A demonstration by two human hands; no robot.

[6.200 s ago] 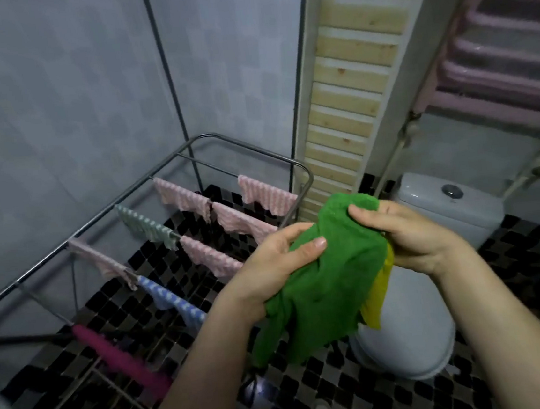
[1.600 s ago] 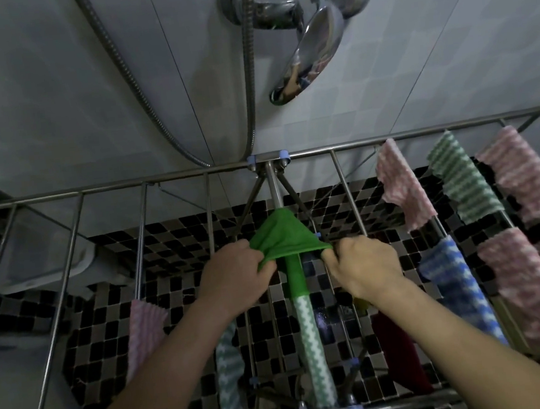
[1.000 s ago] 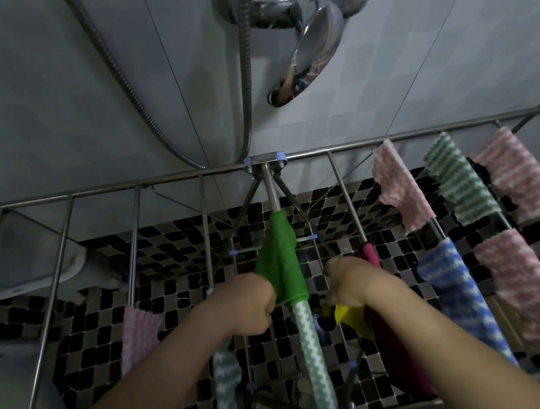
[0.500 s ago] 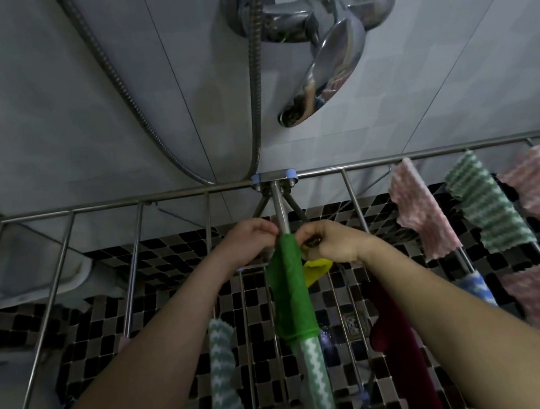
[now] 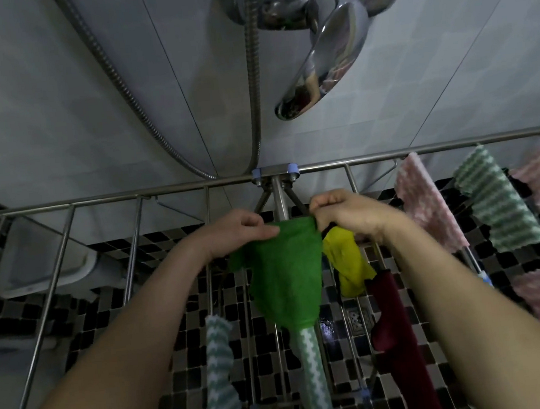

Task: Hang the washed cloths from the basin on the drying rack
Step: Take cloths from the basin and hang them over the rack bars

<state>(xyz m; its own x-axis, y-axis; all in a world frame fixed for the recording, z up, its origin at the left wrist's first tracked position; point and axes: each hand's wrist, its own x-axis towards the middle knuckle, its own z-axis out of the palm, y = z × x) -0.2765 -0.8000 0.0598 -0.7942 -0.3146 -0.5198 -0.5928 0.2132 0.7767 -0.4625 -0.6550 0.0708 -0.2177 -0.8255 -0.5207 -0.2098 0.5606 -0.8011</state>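
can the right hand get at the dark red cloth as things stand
Probably not right away. The dark red cloth hangs close below the wrist with nothing between, but the right hand is pinching the green cloth, and the yellow cloth hangs from under it.

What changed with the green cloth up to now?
The green cloth, first held clear of the rack, now drapes the centre rail; the left hand and right hand moved up the rail and pulled it wide, pinching its top corners. The yellow cloth stays under the right hand; hung pink cloth unchanged.
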